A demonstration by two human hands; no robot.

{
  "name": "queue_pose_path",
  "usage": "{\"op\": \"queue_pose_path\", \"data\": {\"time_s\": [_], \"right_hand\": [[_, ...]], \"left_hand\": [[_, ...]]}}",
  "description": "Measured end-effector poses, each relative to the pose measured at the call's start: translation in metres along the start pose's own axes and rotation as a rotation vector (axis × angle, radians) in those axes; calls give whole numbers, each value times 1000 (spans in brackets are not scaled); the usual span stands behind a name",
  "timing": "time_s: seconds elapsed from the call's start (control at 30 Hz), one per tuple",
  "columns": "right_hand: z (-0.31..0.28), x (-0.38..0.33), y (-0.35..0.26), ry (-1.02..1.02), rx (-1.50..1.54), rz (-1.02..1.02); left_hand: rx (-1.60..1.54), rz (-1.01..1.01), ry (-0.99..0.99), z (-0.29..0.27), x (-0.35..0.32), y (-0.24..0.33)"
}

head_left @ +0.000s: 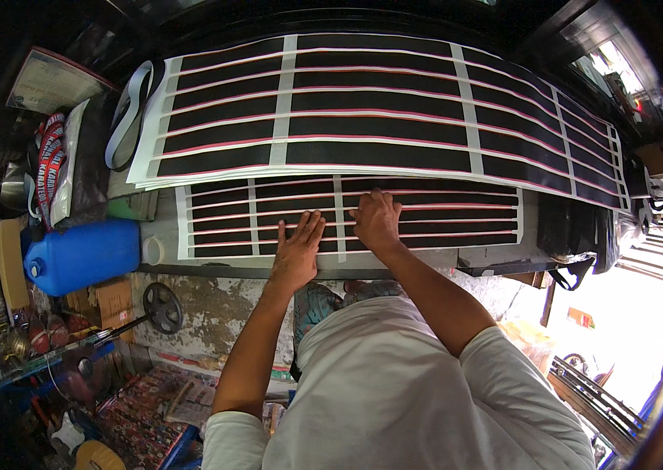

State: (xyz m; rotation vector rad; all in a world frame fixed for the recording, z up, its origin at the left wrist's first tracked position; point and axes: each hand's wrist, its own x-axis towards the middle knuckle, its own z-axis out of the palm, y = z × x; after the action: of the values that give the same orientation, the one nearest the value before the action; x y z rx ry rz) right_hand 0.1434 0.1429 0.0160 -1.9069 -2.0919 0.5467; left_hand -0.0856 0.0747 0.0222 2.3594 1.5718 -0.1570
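A small sheet [441, 219] of black strips with white and red lines lies on the work surface [504, 254]. My left hand [298, 251] rests flat on its near edge, fingers spread. My right hand [376, 222] presses on the middle of the same sheet, fingers curled at one strip. Just beyond, a stack of much larger striped sheets [394, 110] overlaps the small sheet's far edge.
A blue plastic jerrycan [84, 254] lies at the left beside a white cap [153, 251]. Printed ribbons and bags [53, 160] pile up at the far left. Below the surface stand cardboard boxes [108, 301], a small wheel [163, 308] and shelves of goods.
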Motion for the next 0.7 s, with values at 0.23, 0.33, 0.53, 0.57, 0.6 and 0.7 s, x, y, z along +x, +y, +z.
{"op": "queue_pose_path", "data": {"time_s": [0.23, 0.33, 0.53, 0.57, 0.6, 0.7], "right_hand": [[2, 3, 0, -16, -46, 6], [3, 5, 1, -20, -46, 9], [0, 2, 1, 20, -13, -16], [-1, 1, 2, 78, -20, -47], [-3, -1, 1, 135, -24, -77], [-16, -14, 5, 147, 102, -239]], "left_hand": [[-108, -6, 71, -3, 6, 11], [-51, -19, 106, -2, 8, 17], [-98, -29, 148, 4, 12, 28], [-87, -30, 146, 5, 12, 28], [-74, -31, 142, 4, 11, 27], [-77, -37, 126, 2, 11, 28]]}}
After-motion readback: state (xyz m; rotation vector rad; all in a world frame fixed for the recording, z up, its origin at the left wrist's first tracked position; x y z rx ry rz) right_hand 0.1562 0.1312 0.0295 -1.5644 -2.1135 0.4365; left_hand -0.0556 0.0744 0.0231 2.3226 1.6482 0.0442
